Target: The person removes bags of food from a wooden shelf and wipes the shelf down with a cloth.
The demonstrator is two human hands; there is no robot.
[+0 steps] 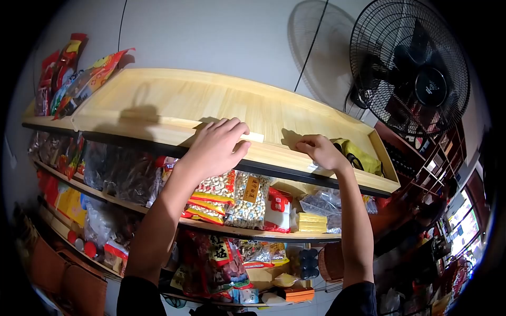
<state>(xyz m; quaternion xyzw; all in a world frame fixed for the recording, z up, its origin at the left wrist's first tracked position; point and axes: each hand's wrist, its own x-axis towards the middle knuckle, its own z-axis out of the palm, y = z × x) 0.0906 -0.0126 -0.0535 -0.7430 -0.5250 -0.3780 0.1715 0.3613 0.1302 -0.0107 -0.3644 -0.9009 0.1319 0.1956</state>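
My left hand (220,147) is over the front rim of the top wooden shelf (205,95), its fingers bent. A short pale strip (255,137) juts out between its thumb and index finger; the rest is hidden by the hand. Farther right, my right hand (321,151) is closed at the same rim, fingers curled inward. Whatever is within those fingers cannot be made out. Just right of that hand, a yellow-green cloth-like item (358,156) lies inside the shelf.
Red packets (87,81) stand at the shelf's left end. A black fan (411,68) is mounted at the right. Lower shelves carry bagged dry goods (250,195), a red-and-white bag (278,209), yellow bundles (311,221) and dark red packages (219,263).
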